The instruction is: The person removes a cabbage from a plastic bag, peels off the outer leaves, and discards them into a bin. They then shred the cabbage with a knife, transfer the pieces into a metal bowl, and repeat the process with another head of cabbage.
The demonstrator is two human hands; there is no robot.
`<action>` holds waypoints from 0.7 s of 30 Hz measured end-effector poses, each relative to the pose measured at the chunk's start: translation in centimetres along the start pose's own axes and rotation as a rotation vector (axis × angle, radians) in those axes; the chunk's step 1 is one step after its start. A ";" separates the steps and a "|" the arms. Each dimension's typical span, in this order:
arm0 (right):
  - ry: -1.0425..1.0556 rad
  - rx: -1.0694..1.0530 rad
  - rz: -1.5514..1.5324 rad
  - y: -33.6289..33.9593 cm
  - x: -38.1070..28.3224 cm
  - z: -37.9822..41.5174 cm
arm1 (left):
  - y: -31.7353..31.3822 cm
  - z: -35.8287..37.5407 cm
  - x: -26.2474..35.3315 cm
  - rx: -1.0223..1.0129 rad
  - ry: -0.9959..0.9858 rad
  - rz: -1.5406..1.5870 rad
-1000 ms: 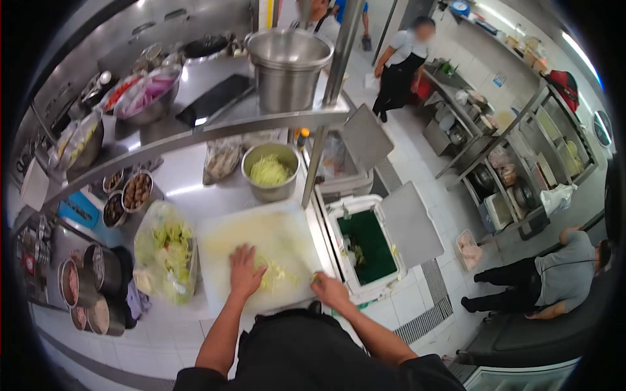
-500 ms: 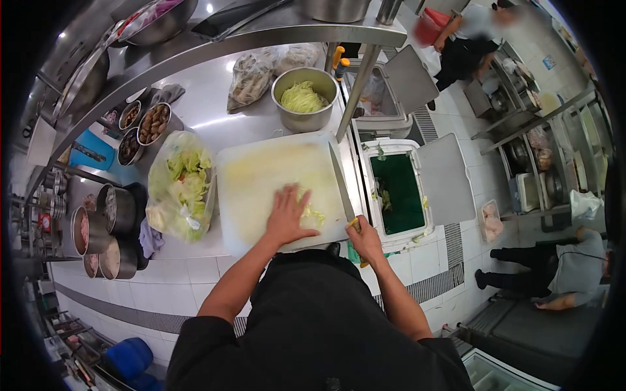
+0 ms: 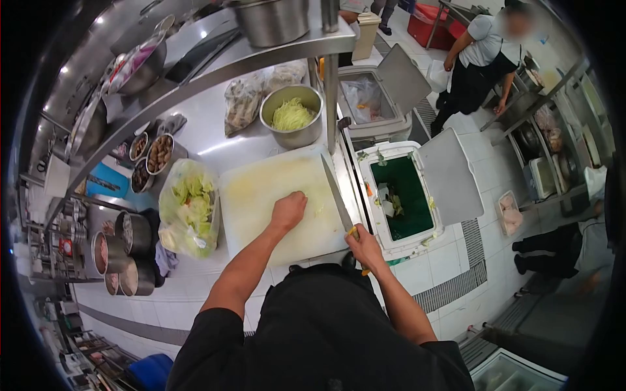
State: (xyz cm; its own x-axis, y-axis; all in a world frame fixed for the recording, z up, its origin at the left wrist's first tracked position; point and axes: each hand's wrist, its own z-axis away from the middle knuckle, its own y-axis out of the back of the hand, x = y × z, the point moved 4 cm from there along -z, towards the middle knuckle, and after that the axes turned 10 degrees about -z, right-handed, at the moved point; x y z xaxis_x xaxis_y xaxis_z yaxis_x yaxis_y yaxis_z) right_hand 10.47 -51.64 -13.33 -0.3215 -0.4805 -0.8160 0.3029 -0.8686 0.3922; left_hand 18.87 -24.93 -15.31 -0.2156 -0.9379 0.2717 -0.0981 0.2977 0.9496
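Note:
My left hand (image 3: 289, 212) is curled closed over the white cutting board (image 3: 261, 176); whatever its fingers hold is hidden. A few pale green shreds (image 3: 319, 210) lie on the board just right of it. At the board's right edge my right hand (image 3: 365, 249) grips the yellow handle of a large knife (image 3: 338, 195), its blade pointing away from me along that edge. Beyond the board stands a metal pot (image 3: 300, 138) with shredded lettuce (image 3: 293, 115) in it. Left of the board is a clear plastic bag (image 3: 171, 225) of lettuce leaves (image 3: 195, 210).
An open white bin (image 3: 381, 241) with scraps inside stands right of the counter. Metal containers (image 3: 112, 254) of food are at the left. A steel shelf (image 3: 287, 51) crosses above the counter's back. Two people (image 3: 479, 49) are on the right, near racks.
My left hand has gone from flat and spread to curled closed, and fewer shreds show on the board. The knife stays in my right hand. The camera view has shifted.

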 end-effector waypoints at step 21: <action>0.164 -0.034 0.183 2.1 -3.4 2.5 | 3.1 -1.5 -5.0 0.194 0.476 -0.237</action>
State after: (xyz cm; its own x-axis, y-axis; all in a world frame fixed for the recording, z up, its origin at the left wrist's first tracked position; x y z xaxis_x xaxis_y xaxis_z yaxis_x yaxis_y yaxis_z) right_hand 9.97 -52.14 -8.68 -0.1093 -0.6008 -0.7919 0.3732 -0.7632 0.5275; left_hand 21.07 -19.60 -13.50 0.2916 -0.9465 0.1381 -0.2769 0.0547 0.9593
